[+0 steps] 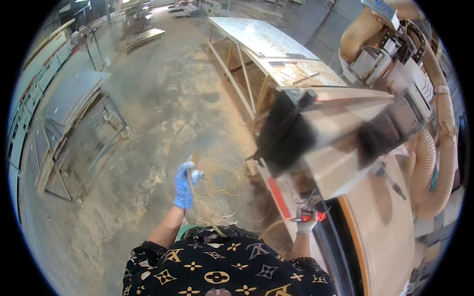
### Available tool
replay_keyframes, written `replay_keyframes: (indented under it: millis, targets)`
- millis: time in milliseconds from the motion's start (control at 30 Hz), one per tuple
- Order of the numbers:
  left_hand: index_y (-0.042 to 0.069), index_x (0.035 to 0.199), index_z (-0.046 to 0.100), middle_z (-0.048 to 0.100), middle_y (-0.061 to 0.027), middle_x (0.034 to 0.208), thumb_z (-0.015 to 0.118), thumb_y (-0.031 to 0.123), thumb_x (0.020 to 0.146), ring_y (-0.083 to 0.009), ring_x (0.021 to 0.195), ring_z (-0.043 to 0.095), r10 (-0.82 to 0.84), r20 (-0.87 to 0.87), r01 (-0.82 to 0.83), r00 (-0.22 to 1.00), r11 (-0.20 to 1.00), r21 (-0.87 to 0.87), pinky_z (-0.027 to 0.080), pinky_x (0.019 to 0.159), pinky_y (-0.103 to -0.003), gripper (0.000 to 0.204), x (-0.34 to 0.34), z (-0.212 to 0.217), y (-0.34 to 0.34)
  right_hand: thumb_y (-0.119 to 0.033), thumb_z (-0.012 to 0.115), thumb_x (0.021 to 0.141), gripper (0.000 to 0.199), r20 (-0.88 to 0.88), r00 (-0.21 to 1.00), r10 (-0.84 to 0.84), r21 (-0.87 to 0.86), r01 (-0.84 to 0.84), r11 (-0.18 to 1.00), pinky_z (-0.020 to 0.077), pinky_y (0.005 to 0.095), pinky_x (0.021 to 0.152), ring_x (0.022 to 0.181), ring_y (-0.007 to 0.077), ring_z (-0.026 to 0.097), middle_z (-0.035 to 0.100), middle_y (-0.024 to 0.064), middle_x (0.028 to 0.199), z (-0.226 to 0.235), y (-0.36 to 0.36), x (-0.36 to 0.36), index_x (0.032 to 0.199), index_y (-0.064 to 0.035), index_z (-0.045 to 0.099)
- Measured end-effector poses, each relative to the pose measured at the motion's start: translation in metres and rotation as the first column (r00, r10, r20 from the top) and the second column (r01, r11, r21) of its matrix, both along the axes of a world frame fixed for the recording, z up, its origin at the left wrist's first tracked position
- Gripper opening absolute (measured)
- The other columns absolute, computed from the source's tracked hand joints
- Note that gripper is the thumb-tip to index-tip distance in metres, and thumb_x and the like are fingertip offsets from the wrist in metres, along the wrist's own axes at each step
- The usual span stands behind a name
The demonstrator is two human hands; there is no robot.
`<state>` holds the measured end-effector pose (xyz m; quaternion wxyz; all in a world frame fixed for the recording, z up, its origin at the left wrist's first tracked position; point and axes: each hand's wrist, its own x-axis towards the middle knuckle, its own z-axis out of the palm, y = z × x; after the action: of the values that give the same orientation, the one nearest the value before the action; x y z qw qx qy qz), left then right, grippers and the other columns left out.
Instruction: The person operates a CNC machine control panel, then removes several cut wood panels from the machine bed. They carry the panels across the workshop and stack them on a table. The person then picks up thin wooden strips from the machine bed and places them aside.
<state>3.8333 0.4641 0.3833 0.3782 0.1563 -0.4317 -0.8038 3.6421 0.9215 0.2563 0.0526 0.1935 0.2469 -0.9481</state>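
My left hand (183, 190), in a blue glove, is raised over the floor with its fingers closed round a yellowish air hose (204, 212). The hose runs down from that hand toward my body, and more of it lies in loose coils (224, 190) on the dusty floor. On the right, my right hand (305, 224) wears a pale glove with dark patches and grips a red air blow gun (321, 216). A length of hose leads to the gun from in front of my body. This hand is beside the dark edge of the machine bed.
A large woodworking machine (340, 116) with a blurred black end fills the right side, with ribbed ducts (444, 143) behind. Beyond it stands a long wooden-legged table (256, 34) with dark strips on it. A wheeled rack (74, 98) bearing sheets is on the left.
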Motion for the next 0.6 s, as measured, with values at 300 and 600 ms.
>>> replay_keyframes:
  millis: [300, 600]
  targets:
    - [0.013, 0.106, 0.05, 0.058, 0.0006, 0.085, 0.056, 0.018, 0.086, -0.0113, 0.073, 0.058, -0.097, 0.055, 0.104, 0.994, 0.987, -0.125, 0.05, 0.076, -0.031, 0.021, -0.009, 0.088, -0.167, -0.032, 0.055, 0.082, 0.023, 0.251, 0.94, 0.232, 0.062, -0.255, 0.965, 0.0466, 0.0366, 0.064, 0.066, 0.0217, 0.054, 0.055, 0.0051, 0.073, -0.01, -0.266, 0.09, 0.08, -0.0095, 0.053]
    - [0.012, 0.109, 0.049, 0.059, -0.0026, 0.095, 0.049, 0.013, 0.09, -0.0143, 0.088, 0.06, -0.142, -0.035, 0.14, 0.989, 0.989, -0.05, 0.049, 0.085, -0.036, 0.019, -0.063, 0.093, -0.238, -0.035, 0.055, 0.084, 0.025, -0.008, 0.976, 0.217, 0.405, -0.195, 0.893, 0.046, 0.0416, 0.068, 0.069, 0.021, 0.053, 0.054, 0.0056, 0.076, 0.061, -0.355, -0.05, 0.083, -0.0104, 0.048]
